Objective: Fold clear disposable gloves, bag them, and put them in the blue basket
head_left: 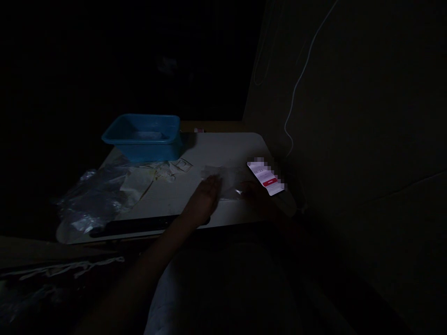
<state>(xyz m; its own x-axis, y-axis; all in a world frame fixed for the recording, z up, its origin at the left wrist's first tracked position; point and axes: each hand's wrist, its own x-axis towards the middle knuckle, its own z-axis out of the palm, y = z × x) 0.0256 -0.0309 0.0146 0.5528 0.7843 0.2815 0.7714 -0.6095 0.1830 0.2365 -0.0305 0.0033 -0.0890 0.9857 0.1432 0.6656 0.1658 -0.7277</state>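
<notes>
The scene is very dark. My left hand [206, 195] lies flat with fingers stretched out on a small clear plastic bag [225, 179] on the white table [216, 149]. My right hand [256, 193] rests at the bag's right edge, next to a lit phone [267, 177]; its fingers are lost in the dark. Whether it grips the bag cannot be made out.
A blue plastic tub [143, 135] stands at the table's far left. Crumpled clear plastic [91, 197] and paper scraps [157, 172] lie on the left side. A long dark object [139, 224] lies along the near edge. A white cable [296, 88] hangs on the wall at right.
</notes>
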